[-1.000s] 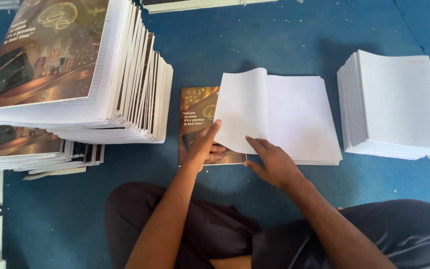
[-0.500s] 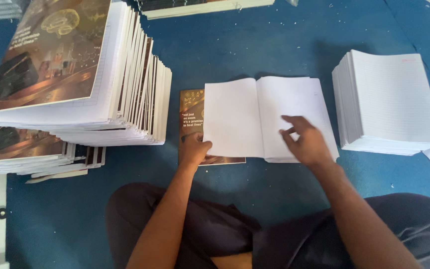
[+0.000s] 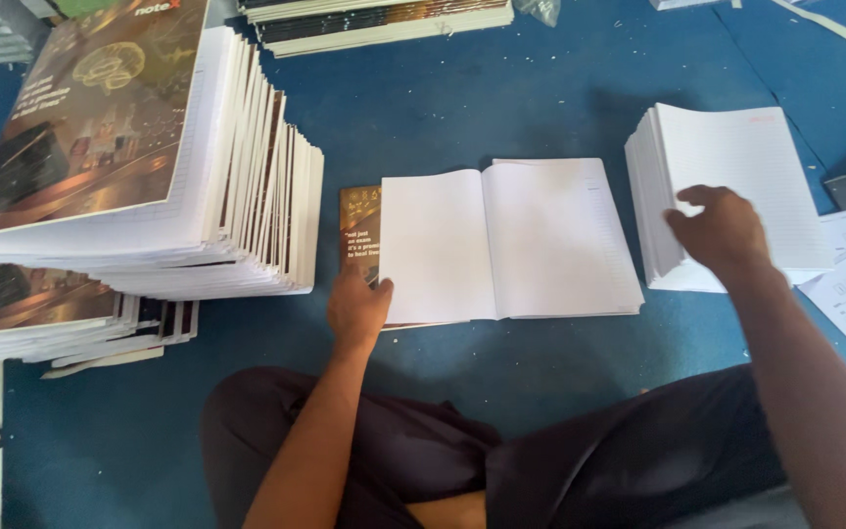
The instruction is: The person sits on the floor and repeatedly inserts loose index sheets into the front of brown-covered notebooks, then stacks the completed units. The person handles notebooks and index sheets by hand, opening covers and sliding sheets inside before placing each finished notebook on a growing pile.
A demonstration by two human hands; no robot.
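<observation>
The right hand (image 3: 722,230) has left the open notebook (image 3: 511,240) for the paper stack (image 3: 736,196) (fingers curled on its edge); the left hand (image 3: 359,309) presses flat on the notebook's corner.

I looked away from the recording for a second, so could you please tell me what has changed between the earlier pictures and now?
The right hand left the open ruled pages and moved right onto the stack of ruled sheets. The raised page now lies flat. The left hand stayed on the pages' left edge over the brown cover; the tall notebook pile did not move.
</observation>
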